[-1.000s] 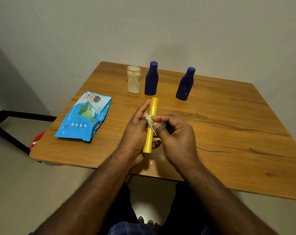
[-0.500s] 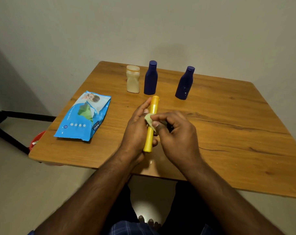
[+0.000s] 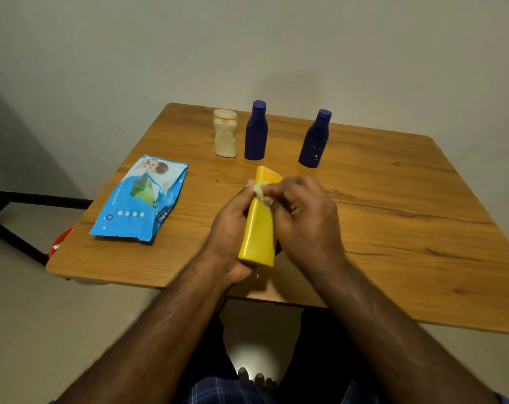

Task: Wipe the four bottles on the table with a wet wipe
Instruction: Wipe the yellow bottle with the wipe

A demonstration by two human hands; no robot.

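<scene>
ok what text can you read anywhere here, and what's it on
"mee": white letters near the lower right corner of the blue wipes pack.
"22", probably: in a small circle at the pack's lower left.
Other print on the pack: too blurred to read.
Bottles: no readable text.

The wooden table (image 3: 393,217) carries a cream bottle (image 3: 225,134) and two blue bottles (image 3: 255,131) (image 3: 314,139) upright near its far edge, a blue wipes pack (image 3: 139,199) flat by the left edge.
</scene>
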